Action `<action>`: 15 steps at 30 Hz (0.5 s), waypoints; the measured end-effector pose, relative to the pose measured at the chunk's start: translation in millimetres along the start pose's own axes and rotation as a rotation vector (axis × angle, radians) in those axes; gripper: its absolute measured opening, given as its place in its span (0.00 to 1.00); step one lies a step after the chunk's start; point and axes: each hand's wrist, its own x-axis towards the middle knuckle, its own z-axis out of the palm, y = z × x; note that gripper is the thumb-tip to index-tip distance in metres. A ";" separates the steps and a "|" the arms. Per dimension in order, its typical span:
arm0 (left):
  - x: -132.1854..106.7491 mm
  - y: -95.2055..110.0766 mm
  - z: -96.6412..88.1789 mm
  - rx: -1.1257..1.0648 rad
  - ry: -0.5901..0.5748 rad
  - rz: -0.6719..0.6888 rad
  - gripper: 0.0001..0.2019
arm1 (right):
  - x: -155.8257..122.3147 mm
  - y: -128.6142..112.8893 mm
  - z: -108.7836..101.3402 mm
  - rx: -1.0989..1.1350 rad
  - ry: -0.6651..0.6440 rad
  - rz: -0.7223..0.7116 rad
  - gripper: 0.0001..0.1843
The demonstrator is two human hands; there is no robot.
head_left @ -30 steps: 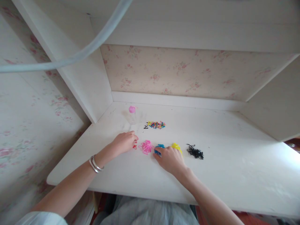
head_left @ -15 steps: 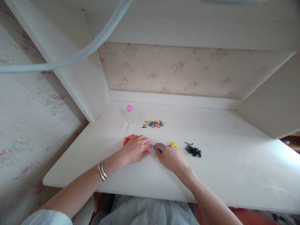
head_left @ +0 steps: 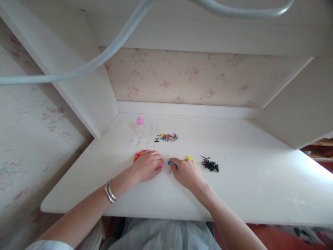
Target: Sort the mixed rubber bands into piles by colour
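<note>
My left hand (head_left: 147,165) rests palm down on the white table, fingers curled round a small pink pile (head_left: 159,166) that looks like tiny rubber bands. Just behind that hand, partly covered, lies a red pile (head_left: 138,155). My right hand (head_left: 187,170) is closed over blue bands (head_left: 171,163), which show between thumb and fingers. A yellow pile (head_left: 189,158) peeks out behind its knuckles. To the right sits a loose heap of black bands (head_left: 210,165). Farther back is a mixed-colour heap (head_left: 169,137), with a few black bands at its left end.
A small clear bottle with a pink cap (head_left: 140,121) stands at the back left of the white table (head_left: 249,184). White side panels and a floral back wall (head_left: 192,74) enclose the table. A pale curved tube (head_left: 104,59) crosses the upper view.
The view has shifted slightly, so everything sits a little farther left. The fingers of both hands have drawn in more tightly round the pink and blue bands.
</note>
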 end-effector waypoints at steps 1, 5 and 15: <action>-0.1 0.3 -0.7 -0.002 0.003 -0.002 0.10 | -5.1 5.9 -0.4 0.034 0.037 0.028 0.18; -0.9 1.8 -1.5 -0.032 0.037 0.000 0.10 | -32.8 46.6 3.2 0.205 0.142 0.228 0.21; -28.0 20.1 -1.7 -0.142 0.281 -0.111 0.12 | -79.0 101.8 22.4 0.266 0.196 0.356 0.19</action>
